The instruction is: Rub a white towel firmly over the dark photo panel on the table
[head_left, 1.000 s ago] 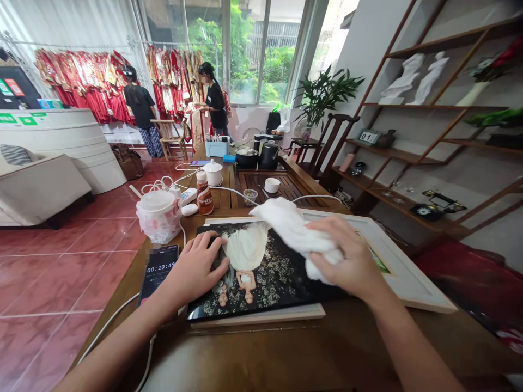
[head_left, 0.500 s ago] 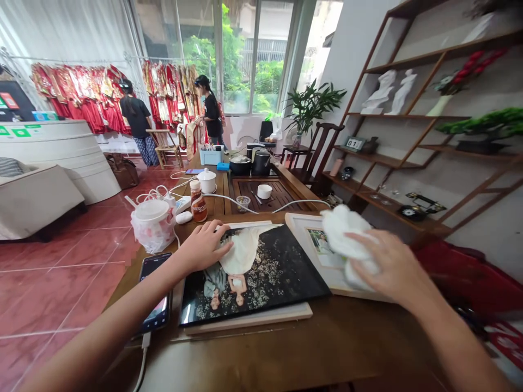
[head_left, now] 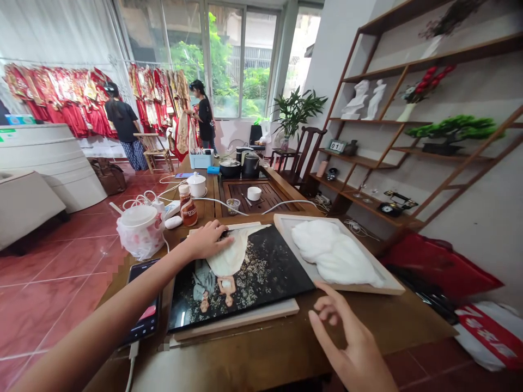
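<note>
Apparent steadying step: left hand (head_left: 209, 240) flat on photo (head_left: 278, 261), right hand (head_left: 356, 348) by its corner, grips released; pinch likely needed.

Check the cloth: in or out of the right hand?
Out. The cloth lies bunched on the pale frame; the right hand, open and holding nothing, is near a corner of the photo.

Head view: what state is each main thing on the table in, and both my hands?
Left hand, resting on the glossy black photo panel.
Photo panel, face up, askew on a pale wooden frame.
Right hand, open, by the panel's near right corner; contact unclear.
White fluffy cloth, crumpled over the white rectangular frame.
Black phone, screen lit, white cable plugged in.
Brown bottle, upright, capped.
White round pot, lid on.
</note>
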{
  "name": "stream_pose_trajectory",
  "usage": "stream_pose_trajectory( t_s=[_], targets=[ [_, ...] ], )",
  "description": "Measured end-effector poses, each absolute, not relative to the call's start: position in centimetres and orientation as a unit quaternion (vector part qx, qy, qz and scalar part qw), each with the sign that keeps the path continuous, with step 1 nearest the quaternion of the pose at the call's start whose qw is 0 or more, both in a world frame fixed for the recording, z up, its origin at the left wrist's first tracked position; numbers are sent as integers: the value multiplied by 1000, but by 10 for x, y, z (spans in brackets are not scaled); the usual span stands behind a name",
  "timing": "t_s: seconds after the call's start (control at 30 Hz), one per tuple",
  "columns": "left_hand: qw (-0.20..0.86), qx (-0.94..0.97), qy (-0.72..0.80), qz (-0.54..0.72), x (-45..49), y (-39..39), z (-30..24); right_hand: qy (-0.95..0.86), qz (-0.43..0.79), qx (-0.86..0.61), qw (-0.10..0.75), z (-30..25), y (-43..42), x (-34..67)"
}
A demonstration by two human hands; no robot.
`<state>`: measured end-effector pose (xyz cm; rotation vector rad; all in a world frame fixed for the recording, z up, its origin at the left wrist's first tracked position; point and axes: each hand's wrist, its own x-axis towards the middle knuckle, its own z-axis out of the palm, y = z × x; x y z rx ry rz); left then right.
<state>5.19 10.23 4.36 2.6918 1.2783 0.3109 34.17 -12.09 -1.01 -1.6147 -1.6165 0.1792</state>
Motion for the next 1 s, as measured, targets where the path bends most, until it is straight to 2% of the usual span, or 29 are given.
stream_pose_trajectory(
  t_s=[0.1,0.2,0.33,0.6,1.0],
  targets=[
    [78,889,437,109,56,100,42,-569,257,-616,480,-17,-117,319],
    [83,882,450,111,60,96,42,-486,338,-584,555,-15,-111,308],
    [101,878,456,107,62,98,45,-427,377,-560,601,-14,-104,309],
    [159,862,470,105,61,109,47,-363,426,-579,593,-10,-95,313],
    [240,841,474,104,57,104,63,-268,496,-492,664,0,-90,299]
  ],
)
